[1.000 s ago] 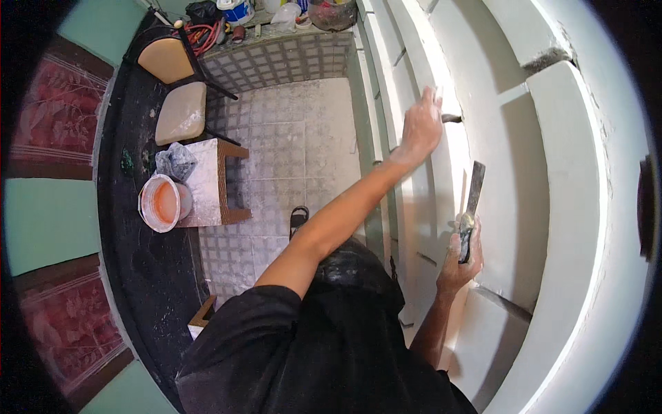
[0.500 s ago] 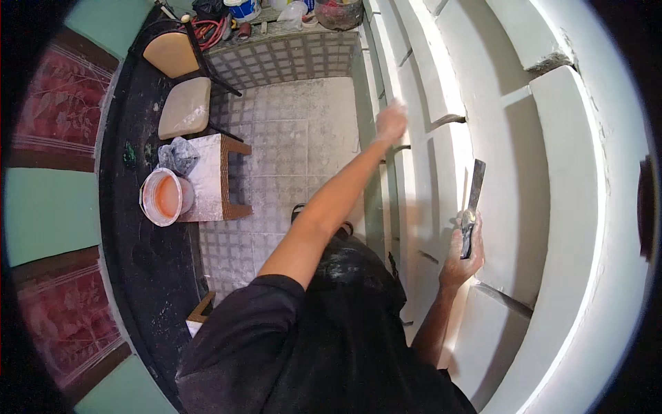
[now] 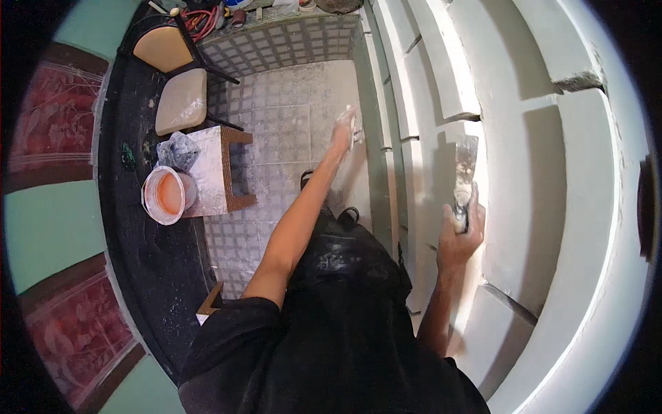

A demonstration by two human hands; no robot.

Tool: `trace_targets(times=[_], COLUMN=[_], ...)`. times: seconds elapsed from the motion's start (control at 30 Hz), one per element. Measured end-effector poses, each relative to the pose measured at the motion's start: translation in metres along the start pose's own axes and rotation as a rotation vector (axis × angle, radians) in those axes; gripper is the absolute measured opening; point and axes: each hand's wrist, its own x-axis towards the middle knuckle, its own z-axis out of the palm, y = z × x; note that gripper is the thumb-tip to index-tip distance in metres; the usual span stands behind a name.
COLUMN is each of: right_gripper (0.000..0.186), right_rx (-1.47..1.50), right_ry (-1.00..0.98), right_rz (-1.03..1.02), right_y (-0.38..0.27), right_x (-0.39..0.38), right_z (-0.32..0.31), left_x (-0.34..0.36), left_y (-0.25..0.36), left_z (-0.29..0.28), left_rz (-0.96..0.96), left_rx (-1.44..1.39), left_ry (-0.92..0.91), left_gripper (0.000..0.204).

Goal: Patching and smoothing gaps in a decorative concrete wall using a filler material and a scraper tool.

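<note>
My right hand [image 3: 463, 231] is wrapped round the dark handle of a putty knife [image 3: 466, 160]. Its wide blade, smeared with white, points away from me and lies over the pale panelled surface [image 3: 510, 228]. White residue coats the fingers of this hand. My left hand [image 3: 343, 131], whitened too, is stretched forward above the tiled floor, apart from the panels. Its fingers are blurred and partly turned away, so whether anything is in them cannot be made out.
On the left, a white bucket [image 3: 165, 196] with orange inside stands on a small table [image 3: 208, 186], beside a crumpled grey plastic bag [image 3: 178, 152]. Behind it is a chair [image 3: 181, 102]. Red hose [image 3: 201, 25] and other items lie on a far ledge. Raised white panels edge my right side.
My left hand has moved left and slightly nearer, away from the panels. The putty knife in my right hand has turned, now showing its blade's broad face; that hand has shifted slightly forward.
</note>
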Motion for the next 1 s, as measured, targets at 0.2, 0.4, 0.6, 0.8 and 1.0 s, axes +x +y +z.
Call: trace_targets(times=[0.2, 0.4, 0.6, 0.8, 1.0], right_gripper=[0.053, 0.044, 0.04, 0.038, 0.034], right_rx=[-0.175, -0.213, -0.11, 0.046, 0.013], right_ry=[0.012, 0.044, 0.23, 0.238, 0.276], right_rz=[-0.022, 0.005, -0.154, -0.029, -0.067], right_y=[0.01, 0.021, 0.041, 0.041, 0.041], right_x=[0.027, 0.047, 0.042, 0.04, 0.043], right_z=[0.064, 0.105, 0.125, 0.123, 0.123], left_x=[-0.026, -0.043, -0.047, -0.049, -0.053], left_y=[0.007, -0.022, -0.008, -0.001, 0.002], left_z=[0.066, 0.126, 0.147, 0.154, 0.16], left_rz=[0.621, 0.935, 0.679, 0.684, 0.666], left_rx=[0.727, 0.842, 0.864, 1.042, 1.029], left_ry=[-0.048, -0.466, -0.568, -0.614, -0.657], left_gripper=[0.015, 0.056, 0.07, 0.072, 0.076])
